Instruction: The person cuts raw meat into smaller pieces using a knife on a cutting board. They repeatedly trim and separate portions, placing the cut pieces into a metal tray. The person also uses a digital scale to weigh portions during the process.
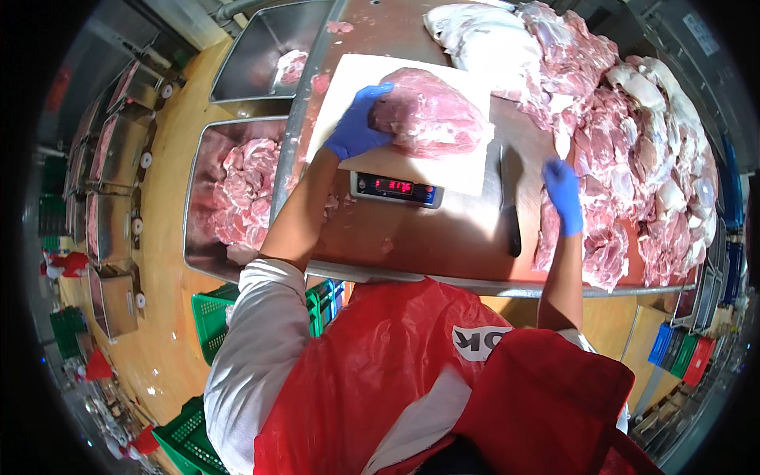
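My gloved left hand [358,127] grips the left side of a large piece of pink meat [431,115], which rests on a white board [340,79] over a scale with a lit red display [394,186]. My gloved right hand [562,190] has its fingers curled at the edge of a heap of raw cuts [606,158], just below a pale-tipped piece; what it holds, if anything, is hidden. A dark-handled knife [511,222] lies on the reddish work surface [427,237], between the board and that hand.
Large pale-skinned cuts [483,43] lie at the back. Steel tubs of meat [237,190] stand to the left. Green crates [214,313] sit below. Wheeled bins [111,222] line the left side, where people in red [67,265] show at the rim. Coloured crates [681,352] stand lower right.
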The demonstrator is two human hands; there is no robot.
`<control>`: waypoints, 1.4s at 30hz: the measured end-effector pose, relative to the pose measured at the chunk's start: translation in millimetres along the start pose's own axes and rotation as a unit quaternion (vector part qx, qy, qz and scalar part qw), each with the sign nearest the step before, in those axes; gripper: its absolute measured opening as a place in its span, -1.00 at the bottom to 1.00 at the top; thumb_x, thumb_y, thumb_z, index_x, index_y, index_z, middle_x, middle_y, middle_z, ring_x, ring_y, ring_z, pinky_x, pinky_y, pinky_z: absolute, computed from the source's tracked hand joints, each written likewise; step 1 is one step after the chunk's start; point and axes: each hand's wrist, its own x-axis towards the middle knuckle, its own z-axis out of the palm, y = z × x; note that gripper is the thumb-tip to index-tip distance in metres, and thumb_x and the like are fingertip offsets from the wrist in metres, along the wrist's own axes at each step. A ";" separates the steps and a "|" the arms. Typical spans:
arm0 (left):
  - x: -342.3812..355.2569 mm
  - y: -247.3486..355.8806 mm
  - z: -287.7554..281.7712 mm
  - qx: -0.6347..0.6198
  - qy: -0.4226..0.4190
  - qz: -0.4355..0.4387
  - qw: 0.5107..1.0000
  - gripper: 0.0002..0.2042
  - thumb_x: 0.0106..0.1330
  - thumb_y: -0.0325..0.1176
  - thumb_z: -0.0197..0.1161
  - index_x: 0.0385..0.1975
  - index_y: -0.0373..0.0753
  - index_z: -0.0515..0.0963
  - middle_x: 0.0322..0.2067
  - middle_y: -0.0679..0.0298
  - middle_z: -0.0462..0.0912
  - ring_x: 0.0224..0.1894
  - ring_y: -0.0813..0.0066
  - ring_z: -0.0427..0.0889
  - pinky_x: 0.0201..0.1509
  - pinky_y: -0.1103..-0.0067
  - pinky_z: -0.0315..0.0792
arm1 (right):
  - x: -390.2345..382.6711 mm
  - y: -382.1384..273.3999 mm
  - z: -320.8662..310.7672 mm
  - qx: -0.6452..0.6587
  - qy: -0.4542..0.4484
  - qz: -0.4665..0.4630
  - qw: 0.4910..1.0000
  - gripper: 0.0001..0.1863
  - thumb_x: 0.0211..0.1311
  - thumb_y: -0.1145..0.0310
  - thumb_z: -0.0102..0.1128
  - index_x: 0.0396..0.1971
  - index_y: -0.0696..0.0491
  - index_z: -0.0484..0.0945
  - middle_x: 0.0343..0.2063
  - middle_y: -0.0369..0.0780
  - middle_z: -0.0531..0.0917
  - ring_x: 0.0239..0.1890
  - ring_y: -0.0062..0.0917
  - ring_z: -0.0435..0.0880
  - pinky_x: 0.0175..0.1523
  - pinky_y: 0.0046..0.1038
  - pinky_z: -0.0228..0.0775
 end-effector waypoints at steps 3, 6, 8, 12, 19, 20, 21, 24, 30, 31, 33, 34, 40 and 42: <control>-1.1 -22.8 21.2 0.055 0.089 0.033 0.994 -0.28 -0.08 -0.48 0.54 0.19 -0.10 0.40 0.00 0.15 0.51 0.06 0.17 0.57 0.15 0.38 0.50 | -126.4 65.5 5.2 -0.125 -0.156 0.131 0.971 -0.53 0.07 0.18 0.49 -0.15 0.18 0.55 -0.41 0.00 0.67 -0.30 -0.11 0.70 -0.19 -0.22 0.53; 22.6 25.7 27.3 0.178 0.127 0.033 0.975 -0.54 0.01 -0.41 0.45 -0.03 -0.17 0.51 -0.26 0.09 0.59 -0.18 0.07 0.62 -0.06 0.33 0.55 | -179.4 50.5 33.8 -0.132 -0.154 0.127 0.971 -0.37 0.03 0.21 0.49 0.05 0.19 0.44 -0.25 0.11 0.64 -0.17 0.03 0.63 -0.04 -0.08 0.49; 43.2 85.2 26.2 0.228 0.088 -0.027 0.969 -0.67 0.11 -0.30 0.37 -0.14 -0.23 0.55 -0.36 0.02 0.61 -0.24 -0.03 0.60 -0.16 0.26 0.54 | -179.2 24.6 50.3 -0.119 -0.127 0.164 0.971 -0.30 0.04 0.27 0.45 0.18 0.18 0.37 -0.20 0.16 0.61 -0.08 0.07 0.59 0.07 -0.04 0.45; 60.9 133.5 53.1 0.297 -0.074 -0.104 0.946 -0.61 0.15 -0.26 0.35 -0.02 -0.19 0.52 -0.28 0.01 0.56 -0.22 -0.05 0.59 -0.15 0.18 0.53 | -172.0 39.4 73.8 -0.101 -0.035 0.137 0.985 -0.48 0.04 0.42 0.33 0.02 0.14 0.37 -0.36 0.06 0.64 -0.28 0.04 0.63 -0.15 -0.07 0.50; 8.1 94.3 41.1 0.084 -0.028 0.011 0.996 -0.11 -0.09 -0.31 0.59 0.33 -0.13 0.26 0.11 0.06 0.33 0.17 0.03 0.41 0.26 0.25 0.38 | -167.4 15.2 53.2 0.246 -0.007 0.328 0.912 -0.77 0.07 0.52 0.19 -0.23 0.11 0.46 -0.58 -0.35 0.47 -0.64 -0.70 0.44 -0.59 -0.56 0.31; 4.2 91.7 41.6 0.100 -0.021 0.007 0.995 -0.08 -0.13 -0.32 0.62 0.33 -0.13 0.26 0.14 0.07 0.31 0.20 0.05 0.39 0.30 0.27 0.36 | -159.2 6.0 49.6 0.279 0.014 0.308 0.910 -0.78 0.08 0.52 0.19 -0.23 0.12 0.46 -0.58 -0.35 0.47 -0.63 -0.69 0.44 -0.57 -0.57 0.31; -1.0 90.7 42.2 0.117 -0.013 0.001 0.993 -0.05 -0.17 -0.33 0.64 0.34 -0.14 0.26 0.16 0.08 0.29 0.22 0.06 0.37 0.33 0.28 0.33 | -149.2 -9.0 43.3 0.311 0.032 0.287 0.905 -0.78 0.09 0.52 0.18 -0.23 0.12 0.47 -0.58 -0.36 0.47 -0.62 -0.68 0.44 -0.56 -0.58 0.31; -6.7 75.6 50.9 0.100 0.049 0.011 0.994 -0.04 -0.24 -0.39 0.62 0.31 -0.11 0.29 0.17 0.06 0.27 0.25 0.03 0.32 0.37 0.28 0.29 | -81.5 -75.9 31.6 0.318 0.002 0.192 0.928 -0.74 0.17 0.43 0.12 -0.12 0.13 0.48 -0.43 -0.31 0.56 -0.48 -0.67 0.52 -0.47 -0.59 0.34; 0.0 42.5 62.4 0.041 0.134 0.040 0.989 -0.17 -0.26 -0.48 0.56 0.19 -0.13 0.40 0.10 0.13 0.35 0.19 0.14 0.38 0.31 0.33 0.33 | 35.7 -131.8 86.3 0.305 -0.038 0.139 0.941 -0.67 0.13 0.40 0.18 -0.11 0.20 0.51 -0.48 -0.26 0.59 -0.46 -0.52 0.57 -0.31 -0.45 0.44; -1.2 46.3 60.6 0.051 0.138 0.039 0.988 -0.19 -0.25 -0.48 0.56 0.18 -0.14 0.41 0.09 0.15 0.38 0.17 0.17 0.41 0.29 0.33 0.34 | 44.8 -137.4 99.4 0.291 -0.021 0.133 0.947 -0.69 0.13 0.39 0.18 -0.14 0.19 0.52 -0.49 -0.24 0.60 -0.46 -0.51 0.57 -0.31 -0.43 0.45; -6.3 53.0 53.1 0.061 0.156 0.016 0.986 -0.22 -0.26 -0.53 0.51 0.14 -0.14 0.43 0.03 0.15 0.38 0.13 0.16 0.41 0.22 0.35 0.37 | 59.9 -139.1 131.2 0.264 0.016 0.123 0.956 -0.73 0.13 0.37 0.19 -0.19 0.17 0.54 -0.51 -0.21 0.60 -0.46 -0.49 0.58 -0.30 -0.38 0.46; -7.7 55.8 48.2 0.058 0.164 0.007 0.985 -0.22 -0.27 -0.54 0.49 0.14 -0.13 0.43 0.01 0.14 0.37 0.13 0.13 0.39 0.21 0.34 0.37 | 68.3 -141.5 144.7 0.243 0.033 0.127 0.961 -0.77 0.12 0.35 0.20 -0.26 0.15 0.54 -0.51 -0.20 0.61 -0.46 -0.49 0.58 -0.30 -0.34 0.46; -10.8 65.9 3.3 0.129 0.121 0.016 0.984 -0.30 -0.16 -0.51 0.48 0.12 -0.11 0.43 -0.07 0.07 0.37 0.09 0.04 0.39 0.17 0.26 0.38 | 91.5 -155.1 154.5 0.312 -0.055 0.111 0.942 -0.71 0.08 0.33 0.22 -0.19 0.13 0.57 -0.45 -0.24 0.64 -0.46 -0.53 0.56 -0.28 -0.36 0.45; -13.4 62.8 -6.4 0.138 0.098 -0.010 0.986 -0.32 -0.11 -0.45 0.51 0.13 -0.12 0.42 -0.05 0.03 0.38 0.08 0.00 0.40 0.17 0.25 0.38 | 79.3 -182.1 111.5 0.322 -0.036 0.120 0.938 -0.71 0.05 0.35 0.23 -0.21 0.12 0.57 -0.41 -0.25 0.65 -0.47 -0.57 0.55 -0.30 -0.39 0.45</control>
